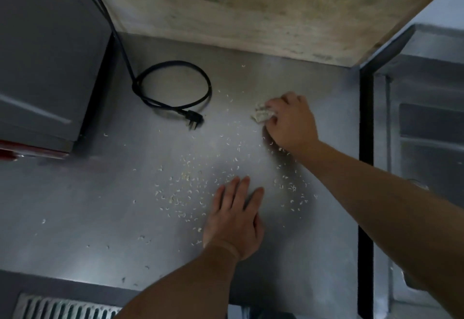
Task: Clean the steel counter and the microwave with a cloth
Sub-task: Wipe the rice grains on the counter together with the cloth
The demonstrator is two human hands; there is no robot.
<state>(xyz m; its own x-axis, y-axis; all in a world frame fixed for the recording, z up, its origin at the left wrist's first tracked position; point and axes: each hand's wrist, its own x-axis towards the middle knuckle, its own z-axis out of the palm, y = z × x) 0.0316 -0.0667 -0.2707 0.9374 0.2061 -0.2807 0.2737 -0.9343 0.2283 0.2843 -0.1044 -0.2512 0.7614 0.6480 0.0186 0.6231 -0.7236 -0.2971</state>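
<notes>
The steel counter (105, 205) fills the view, strewn with many small pale crumbs (185, 193) around its middle. My right hand (291, 120) grips a small crumpled whitish cloth (262, 114) and presses it on the counter at the back right. My left hand (234, 215) lies flat on the counter with straight fingers, among the crumbs. The grey microwave (42, 62) stands at the left, with a red strip along its lower edge.
A black power cord (173, 85) loops on the counter beside the microwave, its plug (193, 120) lying loose. A stained wall (263, 5) rises behind. A dark gap (365, 168) separates the counter from another steel unit (424, 130) on the right. A slatted floor grate (62, 307) is below.
</notes>
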